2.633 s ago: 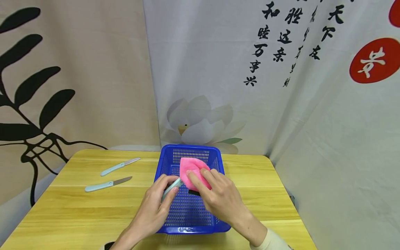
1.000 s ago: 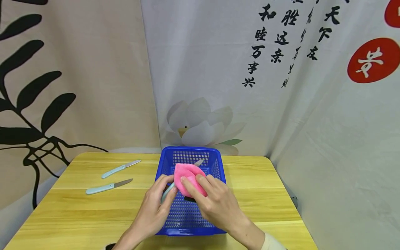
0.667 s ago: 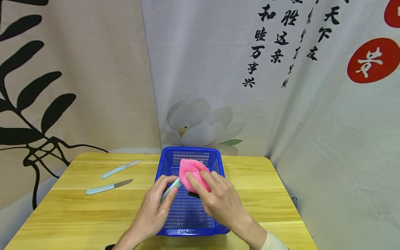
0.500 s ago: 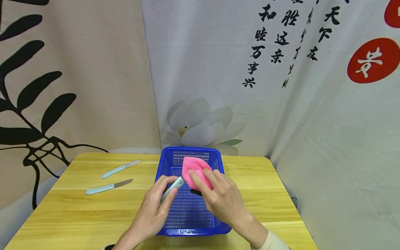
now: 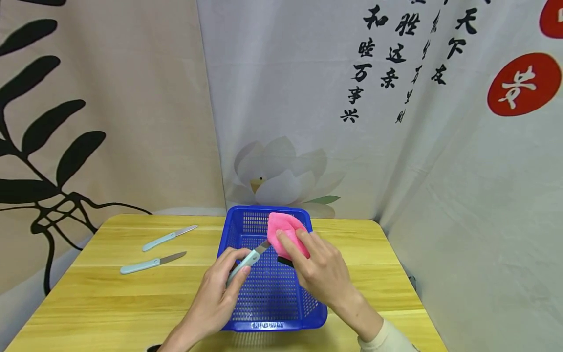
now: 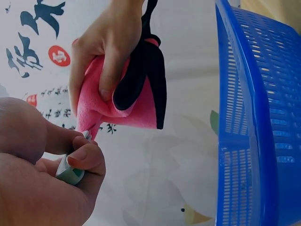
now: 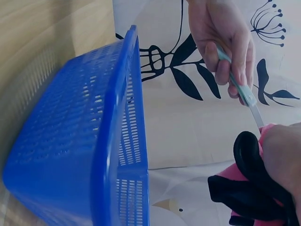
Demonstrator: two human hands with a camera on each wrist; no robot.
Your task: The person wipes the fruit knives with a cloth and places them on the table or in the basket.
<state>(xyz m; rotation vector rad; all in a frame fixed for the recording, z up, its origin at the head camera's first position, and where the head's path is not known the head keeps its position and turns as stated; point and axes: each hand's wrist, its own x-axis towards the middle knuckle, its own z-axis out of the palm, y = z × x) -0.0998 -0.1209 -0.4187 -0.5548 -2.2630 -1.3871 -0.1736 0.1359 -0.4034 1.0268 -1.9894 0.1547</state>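
Note:
My left hand [image 5: 217, 286] grips the pale blue handle of a small knife [image 5: 244, 266] above the blue basket. The blade points up and right, its base bare and its far part hidden by a pink cloth [image 5: 281, 230] with black edging. My right hand [image 5: 318, 264] pinches that cloth around the blade. In the left wrist view the black trim [image 6: 157, 89] of the cloth hangs below the right fingers. The right wrist view shows the knife handle [image 7: 240, 84] in the left fingers and a strip of bare blade [image 7: 256, 116] running into the cloth.
A blue plastic basket [image 5: 268, 325] with perforated walls stands on the wooden table [image 5: 110, 313] under both hands. Two more knives with pale blue handles, a farther knife [image 5: 160, 241] and a nearer knife [image 5: 142, 266], lie at the left. A printed curtain [image 5: 286, 98] hangs behind.
The right hand with the cloth has slid up and right along the blade, after moving toward the handle about a second ago. More blade shows now. The left hand stays nearly still.

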